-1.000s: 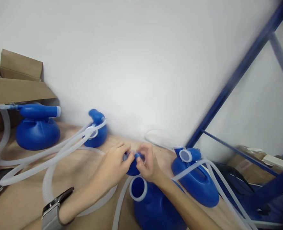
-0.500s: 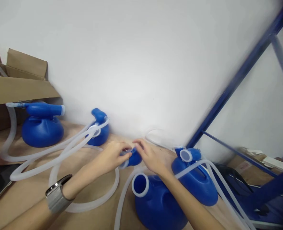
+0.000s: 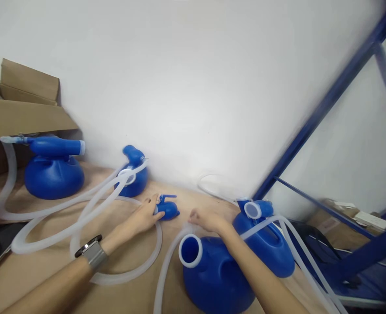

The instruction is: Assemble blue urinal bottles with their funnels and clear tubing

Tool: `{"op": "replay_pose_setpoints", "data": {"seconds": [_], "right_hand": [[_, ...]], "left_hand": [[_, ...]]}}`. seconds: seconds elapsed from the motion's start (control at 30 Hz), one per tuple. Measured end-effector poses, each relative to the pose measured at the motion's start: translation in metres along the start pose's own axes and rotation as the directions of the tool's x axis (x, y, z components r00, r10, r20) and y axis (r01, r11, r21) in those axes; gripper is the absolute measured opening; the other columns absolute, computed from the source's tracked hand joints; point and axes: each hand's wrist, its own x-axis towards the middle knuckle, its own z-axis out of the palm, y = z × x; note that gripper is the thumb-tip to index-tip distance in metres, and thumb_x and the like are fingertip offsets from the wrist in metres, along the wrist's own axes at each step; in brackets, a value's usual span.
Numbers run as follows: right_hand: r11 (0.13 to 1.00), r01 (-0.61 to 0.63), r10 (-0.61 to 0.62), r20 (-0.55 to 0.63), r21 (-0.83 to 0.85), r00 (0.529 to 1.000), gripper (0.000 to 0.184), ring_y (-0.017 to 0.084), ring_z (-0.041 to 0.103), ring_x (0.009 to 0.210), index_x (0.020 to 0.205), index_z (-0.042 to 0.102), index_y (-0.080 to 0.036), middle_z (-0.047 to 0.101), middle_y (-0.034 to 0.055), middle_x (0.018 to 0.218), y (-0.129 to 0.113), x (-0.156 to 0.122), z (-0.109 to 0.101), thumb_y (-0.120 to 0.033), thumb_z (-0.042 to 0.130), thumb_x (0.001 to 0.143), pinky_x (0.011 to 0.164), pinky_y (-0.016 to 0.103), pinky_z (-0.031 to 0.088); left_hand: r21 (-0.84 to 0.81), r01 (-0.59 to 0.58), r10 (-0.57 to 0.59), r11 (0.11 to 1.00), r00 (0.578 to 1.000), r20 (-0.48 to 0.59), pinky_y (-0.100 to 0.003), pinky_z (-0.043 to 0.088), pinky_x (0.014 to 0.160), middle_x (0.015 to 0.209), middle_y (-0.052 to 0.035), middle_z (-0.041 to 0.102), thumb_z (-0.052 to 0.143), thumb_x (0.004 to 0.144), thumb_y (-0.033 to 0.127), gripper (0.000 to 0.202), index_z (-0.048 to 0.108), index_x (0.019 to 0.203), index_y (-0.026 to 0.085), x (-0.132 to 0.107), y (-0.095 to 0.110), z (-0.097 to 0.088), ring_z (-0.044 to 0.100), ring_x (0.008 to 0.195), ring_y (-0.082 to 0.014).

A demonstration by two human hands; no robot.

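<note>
A small blue plastic spout piece (image 3: 168,210), with a thin strap-like tab on top, lies on the brown surface near the wall. My left hand (image 3: 146,215) has its thumb and fingers closed around the left end of this piece. To the right, my right hand (image 3: 206,219) pinches the end of a translucent hose (image 3: 166,266), partly hidden by the fingers. Below my right forearm stands a blue plastic jug (image 3: 217,279), its white-rimmed mouth uncapped and facing up and left. Another translucent hose (image 3: 127,278) curves under my left hand and wrist.
Two blue jugs with spout tops, a left one (image 3: 53,176) and a middle one (image 3: 138,176), stand along the wall. Another blue jug (image 3: 264,244) leans at right. A cardboard box (image 3: 25,115) sits at far left, a blue metal frame (image 3: 313,117) at right.
My hands have moved apart. The left keeps the blue spout piece and has shifted slightly left; the right has let go of it, dropped lower and taken the hose end.
</note>
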Motion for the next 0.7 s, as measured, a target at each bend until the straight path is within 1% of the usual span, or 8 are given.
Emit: {"op": "replay_pose_setpoints", "data": {"seconds": [0.13, 0.23, 0.33, 0.43, 0.5, 0.6, 0.63, 0.7], "right_hand": [[0.999, 0.044, -0.041, -0.122, 0.025, 0.992, 0.022, 0.020, 0.063, 0.071, 0.087, 0.069, -0.020, 0.069, 0.0017, 0.074, -0.011, -0.004, -0.006, -0.040, 0.066, 0.093, 0.066, 0.030, 0.043], [0.987, 0.145, -0.127, -0.229, 0.062, 0.965, 0.029, 0.020, 0.063, 0.077, 0.084, 0.066, -0.019, 0.069, 0.0017, 0.078, -0.031, -0.009, -0.012, -0.043, 0.060, 0.098, 0.069, 0.029, 0.043], [0.966, 0.238, -0.200, -0.299, 0.096, 0.933, 0.030, 0.020, 0.066, 0.083, 0.087, 0.065, -0.020, 0.072, 0.0015, 0.086, -0.057, -0.026, -0.015, -0.045, 0.057, 0.101, 0.075, 0.029, 0.046], [0.949, 0.298, -0.239, -0.386, 0.100, 0.891, 0.025, 0.023, 0.067, 0.098, 0.102, 0.066, -0.022, 0.073, 0.0034, 0.102, -0.071, -0.056, -0.018, -0.047, 0.059, 0.100, 0.088, 0.034, 0.049], [0.937, 0.331, -0.260, -0.411, 0.112, 0.874, 0.035, 0.025, 0.063, 0.116, 0.123, 0.062, -0.026, 0.069, 0.0062, 0.125, -0.065, -0.081, -0.023, -0.051, 0.061, 0.099, 0.100, 0.038, 0.048], [0.947, 0.305, -0.243, -0.394, 0.102, 0.887, 0.063, 0.027, 0.048, 0.141, 0.154, 0.039, -0.031, 0.048, 0.0094, 0.156, -0.031, -0.114, -0.032, -0.054, 0.060, 0.099, 0.117, 0.045, 0.039], [0.954, 0.289, -0.242, -0.365, 0.079, 0.899, 0.066, 0.028, 0.045, 0.144, 0.155, 0.037, -0.031, 0.047, 0.0099, 0.157, -0.016, -0.122, -0.033, -0.055, 0.062, 0.098, 0.120, 0.047, 0.037], [0.969, 0.247, -0.233, -0.247, 0.026, 0.941, 0.061, 0.031, 0.048, 0.141, 0.148, 0.051, -0.031, 0.055, 0.0100, 0.150, 0.014, -0.131, -0.033, -0.056, 0.066, 0.095, 0.118, 0.049, 0.038]], "left_hand": [[0.010, -0.119, 0.119, 0.993, 0.992, -0.038, -0.059, 0.040, 0.113, 0.147, -0.0233, 0.057, 0.055, 0.097, 0.037, 0.058, 0.046, 0.150, 0.015, -0.009, 0.019, -0.003, 0.050, 0.140, -0.0406], [-0.013, -0.269, 0.268, 0.963, 0.963, -0.030, -0.051, 0.039, 0.118, 0.150, -0.0129, 0.057, 0.053, 0.101, 0.046, 0.047, 0.056, 0.143, 0.026, -0.019, 0.045, -0.013, 0.049, 0.141, -0.0334], [-0.042, -0.255, 0.254, 0.966, 0.966, -0.039, -0.051, 0.050, 0.107, 0.148, -0.0177, 0.057, 0.044, 0.105, 0.044, 0.051, 0.049, 0.149, 0.020, -0.031, 0.065, -0.020, 0.059, 0.130, -0.0338], [-0.108, -0.260, 0.259, 0.960, 0.966, -0.020, -0.051, 0.049, 0.110, 0.155, -0.0191, 0.051, 0.039, 0.106, 0.040, 0.057, 0.035, 0.159, 0.019, -0.040, 0.075, -0.034, 0.056, 0.138, -0.0336], [-0.129, -0.291, 0.296, 0.948, 0.955, 0.022, -0.051, 0.044, 0.115, 0.162, -0.0171, 0.046, 0.041, 0.106, 0.044, 0.063, 0.029, 0.163, 0.021, -0.046, 0.077, -0.053, 0.048, 0.146, -0.0332], [-0.107, -0.329, 0.341, 0.938, 0.932, 0.120, -0.051, 0.044, 0.116, 0.165, -0.0115, 0.044, 0.047, 0.102, 0.045, 0.069, 0.026, 0.166, 0.026, -0.053, 0.074, -0.090, 0.047, 0.148, -0.0349], [-0.104, -0.358, 0.371, 0.928, 0.912, 0.177, -0.050, 0.046, 0.115, 0.164, -0.0083, 0.046, 0.051, 0.100, 0.044, 0.070, 0.029, 0.165, 0.030, -0.056, 0.073, -0.100, 0.049, 0.146, -0.0354], [-0.113, -0.419, 0.434, 0.901, 0.861, 0.264, -0.045, 0.049, 0.112, 0.160, -0.0036, 0.052, 0.061, 0.095, 0.041, 0.070, 0.038, 0.161, 0.035, -0.060, 0.071, -0.112, 0.054, 0.142, -0.0354]]}}
